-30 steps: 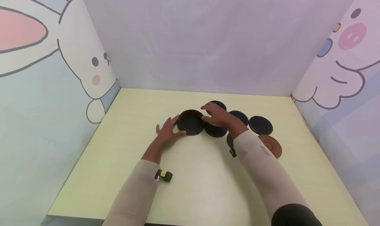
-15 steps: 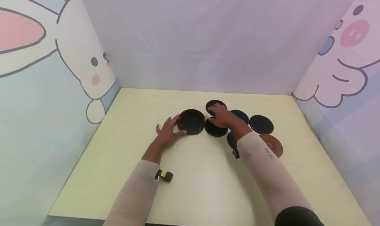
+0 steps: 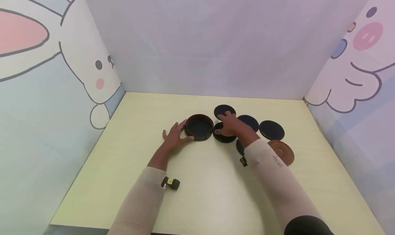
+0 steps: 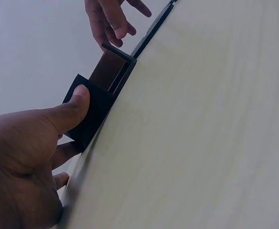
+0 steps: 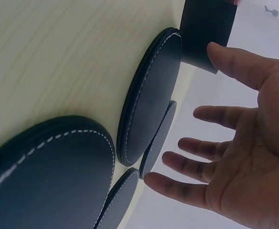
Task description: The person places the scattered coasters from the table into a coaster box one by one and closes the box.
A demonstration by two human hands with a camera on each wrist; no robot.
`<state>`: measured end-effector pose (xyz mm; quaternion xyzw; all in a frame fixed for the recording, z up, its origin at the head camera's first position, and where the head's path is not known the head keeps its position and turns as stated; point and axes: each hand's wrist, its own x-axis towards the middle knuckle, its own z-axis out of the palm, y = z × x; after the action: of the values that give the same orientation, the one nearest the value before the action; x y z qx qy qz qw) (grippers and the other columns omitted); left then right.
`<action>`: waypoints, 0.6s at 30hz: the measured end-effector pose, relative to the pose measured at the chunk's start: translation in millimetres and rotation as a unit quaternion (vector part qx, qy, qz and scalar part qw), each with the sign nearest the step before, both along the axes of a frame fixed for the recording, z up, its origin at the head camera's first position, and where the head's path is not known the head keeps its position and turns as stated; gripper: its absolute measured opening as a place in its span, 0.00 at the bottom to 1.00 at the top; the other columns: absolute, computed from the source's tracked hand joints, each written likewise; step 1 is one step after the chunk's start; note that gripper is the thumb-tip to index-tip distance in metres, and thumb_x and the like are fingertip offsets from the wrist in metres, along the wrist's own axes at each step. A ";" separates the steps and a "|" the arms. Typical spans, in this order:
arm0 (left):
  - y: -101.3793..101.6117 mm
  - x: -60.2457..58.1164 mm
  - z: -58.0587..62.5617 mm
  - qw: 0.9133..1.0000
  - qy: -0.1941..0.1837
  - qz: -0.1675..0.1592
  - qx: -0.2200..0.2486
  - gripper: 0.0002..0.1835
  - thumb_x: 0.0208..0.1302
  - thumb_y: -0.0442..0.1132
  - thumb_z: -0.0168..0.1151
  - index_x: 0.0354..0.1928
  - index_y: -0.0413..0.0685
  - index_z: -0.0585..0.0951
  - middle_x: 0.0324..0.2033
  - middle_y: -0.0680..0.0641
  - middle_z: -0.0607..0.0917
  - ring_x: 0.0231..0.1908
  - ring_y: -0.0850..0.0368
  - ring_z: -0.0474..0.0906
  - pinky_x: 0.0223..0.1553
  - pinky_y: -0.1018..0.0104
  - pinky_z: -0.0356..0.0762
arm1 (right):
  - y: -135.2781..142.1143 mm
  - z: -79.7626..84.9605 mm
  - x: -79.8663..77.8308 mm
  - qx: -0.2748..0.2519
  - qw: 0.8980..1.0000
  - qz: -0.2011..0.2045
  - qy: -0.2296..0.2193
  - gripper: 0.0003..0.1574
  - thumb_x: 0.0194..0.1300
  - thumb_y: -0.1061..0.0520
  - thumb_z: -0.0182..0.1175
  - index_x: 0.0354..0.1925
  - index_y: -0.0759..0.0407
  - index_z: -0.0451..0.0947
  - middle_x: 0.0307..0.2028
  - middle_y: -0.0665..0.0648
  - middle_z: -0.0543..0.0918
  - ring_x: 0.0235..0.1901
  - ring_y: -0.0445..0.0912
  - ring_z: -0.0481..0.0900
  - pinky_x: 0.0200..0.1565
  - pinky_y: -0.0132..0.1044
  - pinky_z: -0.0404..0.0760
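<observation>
My left hand (image 3: 176, 138) holds a round, shallow, dark coaster holder (image 3: 199, 127) on the table. In the left wrist view, its thumb presses the black side wall and its fingers go round behind; a notch in the wall shows brown inside. My right hand (image 3: 229, 124) hovers over two black round coasters, a nearer one (image 3: 226, 139) beside the holder and a farther one (image 3: 223, 108). Its fingers are spread with nothing between them in the right wrist view, where the stitched black coaster (image 5: 154, 95) lies flat below the fingertips.
More black coasters lie to the right, such as the far-right coaster (image 3: 272, 130). A brown ringed disc (image 3: 285, 152) is partly behind my right sleeve. Walls with cartoon prints (image 3: 367, 36) flank the pale table (image 3: 200, 194), with a plain wall behind.
My right hand has moved right, from the holder's rim to over the coasters, then dropped slightly toward me. My left hand and the holder have stayed put.
</observation>
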<state>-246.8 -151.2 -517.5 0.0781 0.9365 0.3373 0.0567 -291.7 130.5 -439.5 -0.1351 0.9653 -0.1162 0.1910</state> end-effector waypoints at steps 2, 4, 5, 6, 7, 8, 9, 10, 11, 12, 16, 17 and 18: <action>-0.2 0.0 0.6 1.000 -0.001 0.001 0.001 0.50 0.56 0.72 0.61 0.77 0.76 0.50 0.76 0.57 0.61 0.80 0.50 0.43 0.69 0.26 0.25 | -1.3 0.1 1.2 0.004 1.000 -0.005 -0.002 0.54 0.64 0.37 0.62 0.78 0.50 0.49 0.76 0.68 0.46 0.76 0.69 0.45 0.66 0.67 0.64; -0.8 0.2 1.3 1.000 -0.002 0.002 0.001 0.50 0.56 0.72 0.61 0.77 0.76 0.50 0.76 0.57 0.61 0.80 0.50 0.43 0.69 0.26 0.25 | -3.1 -0.1 2.3 0.006 1.000 -0.006 -0.004 0.55 0.64 0.36 0.62 0.79 0.50 0.49 0.76 0.70 0.44 0.76 0.70 0.45 0.67 0.68 0.63; -1.1 0.3 1.7 1.000 -0.002 0.003 0.001 0.50 0.56 0.72 0.62 0.77 0.76 0.50 0.76 0.57 0.61 0.80 0.50 0.43 0.69 0.26 0.25 | -3.9 -0.4 2.8 0.008 1.000 -0.006 -0.006 0.56 0.64 0.36 0.62 0.79 0.50 0.48 0.76 0.70 0.43 0.76 0.71 0.44 0.67 0.69 0.62; -1.4 0.4 2.0 1.000 -0.002 0.004 0.001 0.50 0.56 0.72 0.62 0.77 0.76 0.50 0.76 0.57 0.61 0.80 0.49 0.43 0.69 0.26 0.25 | -4.6 -0.8 3.4 0.008 1.000 -0.006 -0.006 0.57 0.63 0.36 0.62 0.79 0.51 0.48 0.76 0.71 0.42 0.76 0.71 0.44 0.67 0.69 0.61; -1.6 0.5 2.2 1.000 -0.002 0.004 0.001 0.50 0.56 0.72 0.62 0.77 0.76 0.50 0.76 0.57 0.61 0.80 0.50 0.43 0.69 0.26 0.25 | -5.4 -1.3 4.0 0.007 1.000 -0.007 -0.008 0.58 0.63 0.35 0.63 0.79 0.51 0.47 0.76 0.71 0.42 0.76 0.72 0.43 0.67 0.69 0.61; -1.8 0.6 2.5 1.000 -0.002 0.004 0.001 0.50 0.56 0.72 0.62 0.77 0.76 0.51 0.76 0.57 0.61 0.80 0.49 0.43 0.69 0.26 0.25 | -6.0 -1.7 4.5 0.008 1.000 -0.008 -0.009 0.59 0.62 0.35 0.63 0.79 0.51 0.46 0.76 0.72 0.41 0.75 0.72 0.43 0.67 0.69 0.61; -1.9 0.7 2.7 1.000 -0.002 0.004 0.000 0.50 0.56 0.71 0.62 0.77 0.76 0.50 0.76 0.57 0.61 0.79 0.49 0.43 0.69 0.26 0.25 | -6.7 -2.1 5.0 0.009 1.000 -0.009 -0.010 0.60 0.61 0.34 0.64 0.79 0.51 0.46 0.76 0.72 0.40 0.75 0.73 0.43 0.66 0.70 0.62; -1.7 0.9 2.9 1.000 -0.002 0.004 0.001 0.50 0.57 0.71 0.62 0.77 0.76 0.50 0.76 0.57 0.61 0.79 0.49 0.43 0.69 0.26 0.25 | -7.2 -2.4 5.7 0.010 1.000 -0.010 -0.010 0.61 0.61 0.34 0.64 0.79 0.51 0.45 0.76 0.72 0.39 0.75 0.73 0.43 0.66 0.70 0.62; -1.5 1.1 3.1 1.000 -0.003 0.004 0.001 0.49 0.57 0.71 0.62 0.77 0.76 0.50 0.76 0.56 0.61 0.79 0.49 0.44 0.69 0.26 0.25 | -7.6 -2.9 6.3 0.009 1.000 -0.013 -0.010 0.63 0.60 0.33 0.65 0.79 0.51 0.44 0.76 0.73 0.39 0.75 0.73 0.43 0.66 0.70 0.63; -1.2 1.3 3.3 1.000 -0.002 0.003 0.002 0.49 0.57 0.71 0.62 0.77 0.76 0.51 0.76 0.56 0.61 0.79 0.49 0.44 0.69 0.25 0.25 | -7.9 -3.6 6.8 0.009 1.000 -0.015 -0.010 0.64 0.59 0.33 0.65 0.79 0.50 0.43 0.76 0.73 0.38 0.75 0.73 0.43 0.65 0.70 0.64; 0.5 1.6 3.3 1.000 -0.003 0.004 0.001 0.49 0.57 0.70 0.62 0.77 0.76 0.50 0.76 0.56 0.61 0.79 0.49 0.44 0.69 0.26 0.25 | -9.1 -5.5 8.8 0.012 1.000 -0.019 -0.011 0.69 0.55 0.31 0.67 0.80 0.50 0.40 0.76 0.73 0.34 0.74 0.73 0.44 0.63 0.70 0.66; 0.8 1.4 3.0 1.000 -0.003 0.005 0.000 0.49 0.57 0.71 0.62 0.77 0.76 0.50 0.76 0.56 0.61 0.79 0.49 0.44 0.69 0.26 0.26 | -9.2 -6.0 9.3 0.013 1.000 -0.020 -0.013 0.70 0.55 0.31 0.68 0.80 0.49 0.39 0.76 0.72 0.33 0.74 0.73 0.44 0.63 0.70 0.66; 1.1 1.3 2.7 1.000 -0.003 0.005 -0.002 0.49 0.57 0.71 0.62 0.77 0.76 0.50 0.76 0.56 0.61 0.79 0.49 0.44 0.69 0.26 0.26 | -9.3 -6.3 9.9 0.015 1.000 -0.021 -0.015 0.72 0.54 0.30 0.69 0.80 0.48 0.38 0.76 0.72 0.32 0.75 0.73 0.43 0.63 0.70 0.66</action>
<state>-245.5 -150.1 -514.8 0.0726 0.9372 0.3362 0.0576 -281.8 121.2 -445.7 -0.1099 0.9666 -0.1078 0.2050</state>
